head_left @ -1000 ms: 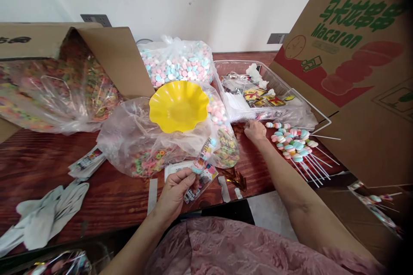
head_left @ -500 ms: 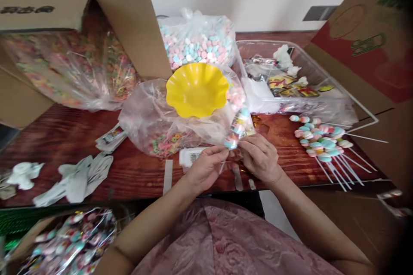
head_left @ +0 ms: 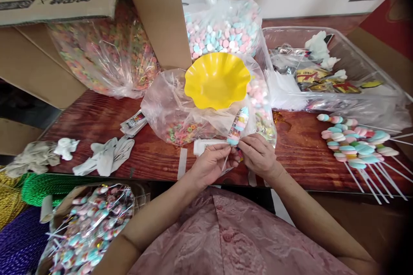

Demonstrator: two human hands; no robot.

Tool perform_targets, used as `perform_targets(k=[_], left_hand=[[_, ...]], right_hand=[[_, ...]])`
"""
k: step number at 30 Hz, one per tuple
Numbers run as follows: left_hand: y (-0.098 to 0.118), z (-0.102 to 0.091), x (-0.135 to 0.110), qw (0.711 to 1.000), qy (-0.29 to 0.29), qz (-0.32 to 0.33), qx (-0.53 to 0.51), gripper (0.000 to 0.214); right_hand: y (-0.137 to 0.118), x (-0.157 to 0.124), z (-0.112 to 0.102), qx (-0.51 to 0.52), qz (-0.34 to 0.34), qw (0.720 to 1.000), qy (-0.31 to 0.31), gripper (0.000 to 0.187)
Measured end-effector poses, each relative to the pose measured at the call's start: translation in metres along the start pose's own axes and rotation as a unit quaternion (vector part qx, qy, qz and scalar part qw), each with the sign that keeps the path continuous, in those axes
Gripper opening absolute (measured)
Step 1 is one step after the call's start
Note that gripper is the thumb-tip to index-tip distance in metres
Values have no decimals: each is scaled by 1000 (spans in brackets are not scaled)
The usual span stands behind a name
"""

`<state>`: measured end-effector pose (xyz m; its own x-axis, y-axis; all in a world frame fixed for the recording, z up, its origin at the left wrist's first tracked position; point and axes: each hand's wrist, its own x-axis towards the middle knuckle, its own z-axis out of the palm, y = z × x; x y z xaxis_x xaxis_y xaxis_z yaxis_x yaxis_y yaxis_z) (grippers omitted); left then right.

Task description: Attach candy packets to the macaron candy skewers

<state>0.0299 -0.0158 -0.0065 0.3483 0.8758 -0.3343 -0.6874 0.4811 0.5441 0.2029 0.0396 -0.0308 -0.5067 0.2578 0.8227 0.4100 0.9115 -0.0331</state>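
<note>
A candy skewer (head_left: 237, 126) in a clear printed wrapper stands tilted between my hands at the table's front edge. My left hand (head_left: 209, 164) pinches its base and stick from the left. My right hand (head_left: 258, 154) pinches the wrapper's bottom from the right, fingers closed. Just behind them a yellow scalloped bowl (head_left: 217, 79) rests on a plastic bag of ring candies (head_left: 176, 114). Several unwrapped pastel skewers (head_left: 355, 148) lie on the wood to the right.
A bag of pink and blue candies (head_left: 222, 30) and a clear tray (head_left: 361, 94) stand at the back. An open carton with a candy bag (head_left: 103, 56) sits left. White gloves (head_left: 105, 159) lie front left. A box of wrapped skewers (head_left: 87, 227) is below.
My right hand came back from the skewer pile and joined the left hand on the wrapped skewer. The view has tipped down and left, showing the box of wrapped skewers.
</note>
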Motion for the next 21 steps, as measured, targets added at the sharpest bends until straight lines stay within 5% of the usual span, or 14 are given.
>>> perform_targets(k=[3, 5, 7, 9, 11, 13, 18, 21], left_hand=[[-3, -2, 1, 1000, -14, 10, 6, 24], [-1, -3, 0, 999, -21, 22, 20, 26], [3, -3, -2, 998, -27, 29, 48, 29], [7, -2, -6, 995, -28, 33, 85, 32], [10, 0, -9, 990, -26, 44, 128, 33], [11, 2, -11, 982, -20, 70, 175, 34], [8, 1, -11, 949, 22, 139, 282, 35], [7, -6, -7, 946, 66, 136, 287, 35]], right_hand=[[-2, 0, -3, 44, 53, 998, 4, 28], [-5, 1, -6, 127, 196, 972, 7, 15], [-6, 2, -9, 261, 383, 886, 0, 12], [-6, 5, -12, 398, 514, 759, -36, 29], [-5, 9, -13, 485, 562, 662, -98, 36], [-4, 13, -13, 522, 578, 613, -133, 37], [-3, 14, -12, 542, 620, 561, -88, 33], [-7, 3, -16, 504, 613, 604, -69, 27]])
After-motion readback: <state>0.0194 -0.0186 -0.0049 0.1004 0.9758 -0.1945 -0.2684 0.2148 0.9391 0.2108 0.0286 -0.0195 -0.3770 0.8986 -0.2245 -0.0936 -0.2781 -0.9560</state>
